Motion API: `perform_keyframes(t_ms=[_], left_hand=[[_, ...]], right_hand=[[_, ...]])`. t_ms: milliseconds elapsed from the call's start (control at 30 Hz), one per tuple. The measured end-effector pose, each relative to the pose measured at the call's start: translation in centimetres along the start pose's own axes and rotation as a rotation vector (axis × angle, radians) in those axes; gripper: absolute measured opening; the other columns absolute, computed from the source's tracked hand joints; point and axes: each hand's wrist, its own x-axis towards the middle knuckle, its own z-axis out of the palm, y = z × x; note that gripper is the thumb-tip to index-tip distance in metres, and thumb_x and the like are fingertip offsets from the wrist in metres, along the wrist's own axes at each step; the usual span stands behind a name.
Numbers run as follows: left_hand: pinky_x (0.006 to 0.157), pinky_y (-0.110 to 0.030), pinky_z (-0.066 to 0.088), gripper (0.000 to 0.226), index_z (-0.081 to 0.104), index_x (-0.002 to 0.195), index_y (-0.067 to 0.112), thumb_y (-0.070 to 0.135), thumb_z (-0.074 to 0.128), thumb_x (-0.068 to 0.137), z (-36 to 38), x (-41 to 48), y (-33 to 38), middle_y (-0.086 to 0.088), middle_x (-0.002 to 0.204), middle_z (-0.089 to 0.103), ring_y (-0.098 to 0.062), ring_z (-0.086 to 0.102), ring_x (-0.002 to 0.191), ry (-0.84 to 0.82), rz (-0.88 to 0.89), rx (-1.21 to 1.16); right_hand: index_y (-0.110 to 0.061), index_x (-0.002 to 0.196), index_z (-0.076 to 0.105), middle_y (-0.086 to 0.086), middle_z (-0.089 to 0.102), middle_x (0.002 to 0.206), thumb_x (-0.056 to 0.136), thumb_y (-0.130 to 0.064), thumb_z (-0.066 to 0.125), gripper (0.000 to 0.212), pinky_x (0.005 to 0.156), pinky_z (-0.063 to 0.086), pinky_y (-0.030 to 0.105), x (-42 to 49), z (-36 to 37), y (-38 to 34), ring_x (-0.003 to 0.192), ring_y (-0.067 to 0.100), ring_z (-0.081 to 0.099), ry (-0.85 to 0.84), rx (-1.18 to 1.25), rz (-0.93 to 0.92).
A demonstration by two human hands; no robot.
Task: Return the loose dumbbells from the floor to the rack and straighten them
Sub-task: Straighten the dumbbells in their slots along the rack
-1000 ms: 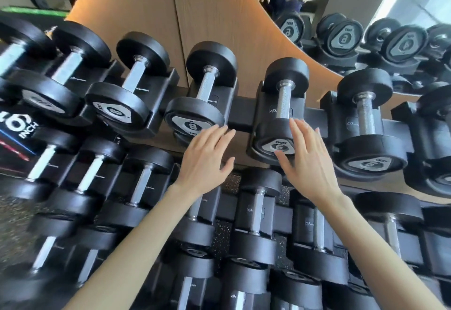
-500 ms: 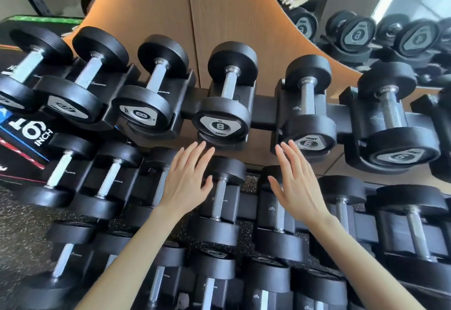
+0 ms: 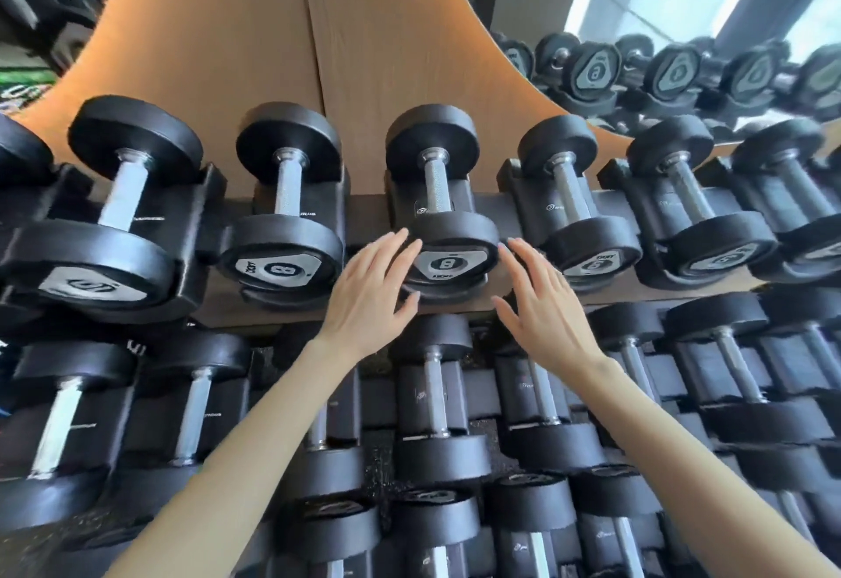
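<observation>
Our left hand and right hand, fingers straight, holding nothing, flank the dumbbell lying front-to-back, numbered end nearest.

Can't read the no. on the big dumbbell at 9 o'clock, label's smeared. Same w/ the right-end dumbbell at 3 o'clock. Far-left dumbbell is cut by the frame edge. Left forearm hides most of a lower-tier dumbbell near 6 o'clock. I can't tell if the left hand or right hand touches the centre dumbbell.

Matt blk rubber dumbbell heads, knurled metal handle, prob. wood panel
</observation>
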Motion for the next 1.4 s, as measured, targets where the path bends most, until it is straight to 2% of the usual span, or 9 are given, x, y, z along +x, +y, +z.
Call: perform_keyframes(t_ms=[267, 433, 533, 700, 800, 967, 1133, 1333, 1400], left_hand=[[0.105, -0.028, 0.028, 0.068, 0.032, 0.144, 0.007, 0.028, 0.063, 0.088, 1.5, 3.5, -1.2, -0.011, 0.147, 0.038, -0.024, 0.038, 0.133, -0.003, 0.01, -0.121], [0.096, -0.034, 0.043, 0.06, 0.029, 0.146, 0.013, 0.028, 0.055, 0.093, 1.2, 4.5, -1.5, -0.005, 0.145, 0.041, -0.022, 0.04, 0.131, -0.012, -0.006, -0.213], [0.097, -0.032, 0.039, 0.056, 0.036, 0.142, 0.01, 0.034, 0.052, 0.094, 1.0, 5.3, -1.2, -0.006, 0.138, 0.047, -0.021, 0.043, 0.125, 0.019, 0.0, -0.235], [0.094, -0.038, 0.042, 0.059, 0.051, 0.127, 0.007, 0.05, 0.041, 0.088, 2.1, 8.7, 1.4, -0.008, 0.122, 0.059, -0.025, 0.053, 0.111, 0.025, 0.061, -0.227], [0.081, -0.031, 0.039, 0.057, 0.059, 0.116, 0.011, 0.056, 0.046, 0.083, 3.2, 9.5, 2.5, -0.003, 0.111, 0.064, -0.022, 0.056, 0.097, 0.114, 0.028, -0.18], [0.074, -0.022, 0.032, 0.051, 0.063, 0.109, 0.014, 0.056, 0.053, 0.082, 4.2, 9.3, 2.2, 0.001, 0.1, 0.065, -0.015, 0.053, 0.088, 0.26, 0.009, -0.145], [0.076, -0.025, 0.04, 0.052, 0.065, 0.105, 0.012, 0.057, 0.056, 0.082, 4.9, 8.8, 1.1, -0.001, 0.096, 0.066, -0.015, 0.055, 0.086, 0.382, 0.0, -0.153], [0.093, -0.021, 0.04, 0.048, 0.055, 0.107, -0.002, 0.042, 0.055, 0.088, 7.5, 6.4, -0.3, -0.007, 0.101, 0.053, -0.013, 0.05, 0.098, 0.496, -0.295, -0.687], [0.093, -0.012, 0.036, 0.042, 0.053, 0.108, -0.006, 0.031, 0.051, 0.087, 8.1, 6.0, -0.3, -0.009, 0.101, 0.051, -0.007, 0.046, 0.097, 0.514, -0.377, -0.774]], right_hand=[[-0.001, 0.141, 0.031, 0.014, 0.038, 0.145, 0.087, -0.025, 0.062, 0.067, 0.102, 0.043, 0.04, 4.9, 1.6, 1.4, 0.13, 0.028, 0.041, -0.153, 0.024, 0.008], [-0.01, 0.144, 0.026, 0.008, 0.043, 0.139, 0.091, -0.028, 0.056, 0.063, 0.079, 0.05, 0.043, 7.0, 2.1, 2.4, 0.11, 0.03, 0.053, -0.176, 0.131, 0.038], [-0.014, 0.14, 0.033, 0.006, 0.05, 0.126, 0.09, -0.03, 0.058, 0.059, 0.078, 0.045, 0.039, 7.6, 2.7, 3.5, 0.095, 0.031, 0.057, -0.216, 0.259, 0.054], [-0.008, 0.12, 0.048, 0.006, 0.06, 0.114, 0.076, -0.016, 0.075, 0.053, 0.088, 0.046, 0.033, 7.7, 4.9, 5.5, 0.105, 0.023, 0.059, -0.329, 0.609, 0.193], [-0.007, 0.112, 0.049, 0.001, 0.061, 0.1, 0.073, -0.009, 0.077, 0.048, 0.085, 0.049, 0.032, 7.3, 6.2, 5.7, 0.093, 0.016, 0.06, -0.305, 0.739, 0.248], [-0.01, 0.108, 0.051, 0.002, 0.064, 0.101, 0.073, -0.006, 0.076, 0.044, 0.082, 0.05, 0.029, 7.4, 7.0, 6.1, 0.093, 0.017, 0.063, -0.255, 0.779, 0.225], [-0.011, 0.105, 0.05, 0.004, 0.062, 0.105, 0.073, -0.014, 0.076, 0.042, 0.083, 0.049, 0.04, 8.5, 5.7, 6.0, 0.097, 0.024, 0.061, -0.308, 0.57, 0.099], [-0.01, 0.12, 0.043, 0.007, 0.055, 0.113, 0.082, -0.027, 0.065, 0.047, 0.068, 0.037, 0.036, 11.5, 0.3, 3.5, 0.099, 0.033, 0.057, -0.377, -0.057, -0.213], [-0.012, 0.124, 0.042, 0.006, 0.054, 0.111, 0.084, -0.03, 0.062, 0.048, 0.064, 0.035, 0.034, 12.1, -0.4, 2.7, 0.098, 0.032, 0.057, -0.368, -0.158, -0.258]])
